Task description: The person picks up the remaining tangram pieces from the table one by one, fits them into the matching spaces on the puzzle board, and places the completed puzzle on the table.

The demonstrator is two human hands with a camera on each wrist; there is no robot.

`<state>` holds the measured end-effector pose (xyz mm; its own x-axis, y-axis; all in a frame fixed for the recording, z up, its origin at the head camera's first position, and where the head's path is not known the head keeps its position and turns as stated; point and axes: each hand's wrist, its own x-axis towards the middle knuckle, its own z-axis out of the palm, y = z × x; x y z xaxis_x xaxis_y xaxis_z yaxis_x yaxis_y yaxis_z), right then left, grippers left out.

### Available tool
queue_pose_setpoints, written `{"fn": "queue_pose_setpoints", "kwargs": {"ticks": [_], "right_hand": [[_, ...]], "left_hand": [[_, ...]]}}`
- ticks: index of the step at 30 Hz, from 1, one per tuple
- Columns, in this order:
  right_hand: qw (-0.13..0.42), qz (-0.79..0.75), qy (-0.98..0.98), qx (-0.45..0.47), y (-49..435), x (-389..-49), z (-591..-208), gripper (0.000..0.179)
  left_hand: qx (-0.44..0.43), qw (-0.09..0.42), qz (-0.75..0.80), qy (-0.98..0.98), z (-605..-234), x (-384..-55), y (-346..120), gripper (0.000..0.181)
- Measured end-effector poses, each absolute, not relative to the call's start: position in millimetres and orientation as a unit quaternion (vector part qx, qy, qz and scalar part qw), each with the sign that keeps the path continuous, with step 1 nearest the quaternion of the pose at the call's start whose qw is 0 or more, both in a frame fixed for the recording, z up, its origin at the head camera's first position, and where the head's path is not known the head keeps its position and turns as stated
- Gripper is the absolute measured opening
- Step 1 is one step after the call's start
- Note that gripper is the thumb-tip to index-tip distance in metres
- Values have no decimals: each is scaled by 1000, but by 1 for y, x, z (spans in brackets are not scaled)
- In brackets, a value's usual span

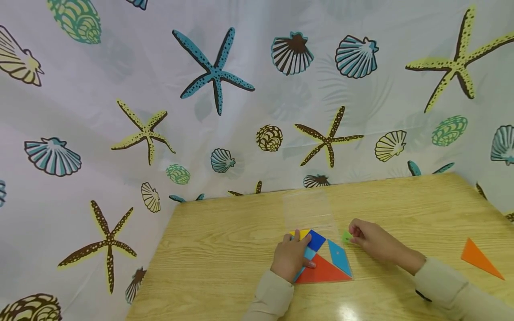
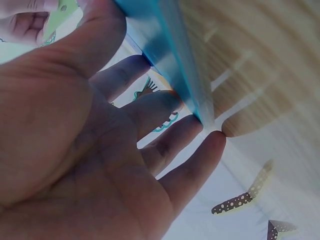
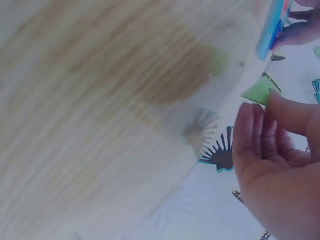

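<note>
My right hand [image 1: 375, 243] pinches a small green tangram piece [image 1: 346, 236] between thumb and fingers, just off the right side of the tangram. In the right wrist view the green piece [image 3: 259, 92] sticks out past the thumb tip. My left hand [image 1: 287, 259] lies across the tangram's left side, fingers extended and thumb over the red triangle [image 1: 323, 273]. Around it lie a dark blue square [image 1: 317, 240], a yellow piece [image 1: 304, 232], a light blue piece [image 1: 309, 253] and a blue parallelogram [image 1: 339, 257]. The left wrist view shows fingertips against the tray's blue edge [image 2: 175, 65].
An orange triangle [image 1: 479, 261] lies apart on the wooden table [image 1: 217, 249], near my right sleeve. Behind the tangram lies a transparent sheet or lid [image 1: 309, 207]. A curtain [image 1: 249, 111] printed with shells and starfish hangs along the table's back edge.
</note>
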<state>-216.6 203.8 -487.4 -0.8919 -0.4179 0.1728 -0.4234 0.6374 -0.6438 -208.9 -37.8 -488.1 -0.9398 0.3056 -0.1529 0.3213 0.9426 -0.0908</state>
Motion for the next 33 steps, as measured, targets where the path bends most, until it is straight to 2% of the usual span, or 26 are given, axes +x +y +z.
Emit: {"fn": "queue_pose_setpoints", "kwargs": {"ticks": [6, 14, 26, 33], "right_hand": [[29, 338, -893, 296, 195, -214, -488, 14], [152, 237, -861, 423, 181, -214, -490, 22], [167, 209, -826, 496, 168, -216, -496, 20], [141, 196, -836, 493, 167, -218, -498, 17]], "left_hand": [[159, 69, -59, 983, -488, -209, -39, 77], [155, 69, -55, 984, -487, -210, -38, 77], [152, 76, -44, 985, -486, -211, -37, 77], [155, 79, -45, 984, -482, -209, -36, 76]]}}
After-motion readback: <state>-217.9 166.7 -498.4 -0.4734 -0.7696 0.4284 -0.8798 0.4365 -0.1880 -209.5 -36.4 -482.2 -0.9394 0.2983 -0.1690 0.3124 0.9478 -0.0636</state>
